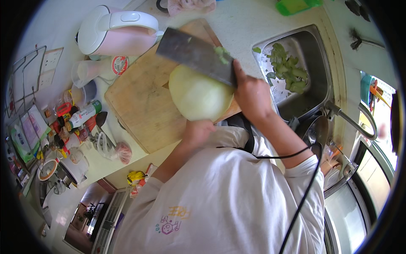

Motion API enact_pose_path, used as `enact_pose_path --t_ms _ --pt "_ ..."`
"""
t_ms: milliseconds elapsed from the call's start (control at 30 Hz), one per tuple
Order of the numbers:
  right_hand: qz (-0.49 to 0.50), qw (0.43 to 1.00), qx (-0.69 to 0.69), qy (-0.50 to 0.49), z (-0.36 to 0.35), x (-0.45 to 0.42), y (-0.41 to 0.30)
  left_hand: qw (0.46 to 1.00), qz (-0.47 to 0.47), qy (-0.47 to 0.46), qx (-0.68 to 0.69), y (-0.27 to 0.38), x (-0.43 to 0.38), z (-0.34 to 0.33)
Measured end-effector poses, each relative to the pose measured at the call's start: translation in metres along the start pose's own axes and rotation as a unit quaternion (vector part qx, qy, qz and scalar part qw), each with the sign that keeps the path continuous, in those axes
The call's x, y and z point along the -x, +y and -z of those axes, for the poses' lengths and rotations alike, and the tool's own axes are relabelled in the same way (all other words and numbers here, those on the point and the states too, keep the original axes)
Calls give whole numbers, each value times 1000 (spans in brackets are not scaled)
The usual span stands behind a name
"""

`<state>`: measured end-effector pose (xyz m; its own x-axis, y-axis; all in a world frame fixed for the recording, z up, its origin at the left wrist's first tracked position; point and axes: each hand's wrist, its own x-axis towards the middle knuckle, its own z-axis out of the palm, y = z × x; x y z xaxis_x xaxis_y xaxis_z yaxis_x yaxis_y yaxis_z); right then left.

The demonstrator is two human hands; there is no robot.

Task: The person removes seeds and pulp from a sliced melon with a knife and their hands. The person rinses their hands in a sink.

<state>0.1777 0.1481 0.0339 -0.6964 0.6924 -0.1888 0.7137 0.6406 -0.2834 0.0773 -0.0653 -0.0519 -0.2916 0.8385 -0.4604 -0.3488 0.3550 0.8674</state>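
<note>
A large, pale green, peeled gourd or melon [199, 95] rests on a wooden cutting board [142, 95]. My left hand [199, 131] is at the gourd's near end, its fingers against it and partly hidden. In my right hand [252, 93] is a cleaver [196, 55]; the grip is hidden by my fingers. The broad grey blade lies over the gourd's far side and points to the upper left. A bit of green peel [223, 54] sticks to the blade near the handle end.
Right of the board is a steel sink [320, 63] holding green peelings [290, 70], with a faucet [352, 122] at its near side. A pink and white electric kettle [119, 35] stands at the upper left. Sauce bottles [84, 115] and plastic cups [87, 71] crowd the left. A black cable [301, 206] crosses my right arm.
</note>
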Motion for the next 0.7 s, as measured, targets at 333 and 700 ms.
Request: enact_pose_path --t_ms 333,700 --pt "134 987 -59 74 19 47 23 970 87 98 204 21 -7 -17" --pt "137 989 -42 38 22 60 17 955 55 60 286 8 -15 -16"
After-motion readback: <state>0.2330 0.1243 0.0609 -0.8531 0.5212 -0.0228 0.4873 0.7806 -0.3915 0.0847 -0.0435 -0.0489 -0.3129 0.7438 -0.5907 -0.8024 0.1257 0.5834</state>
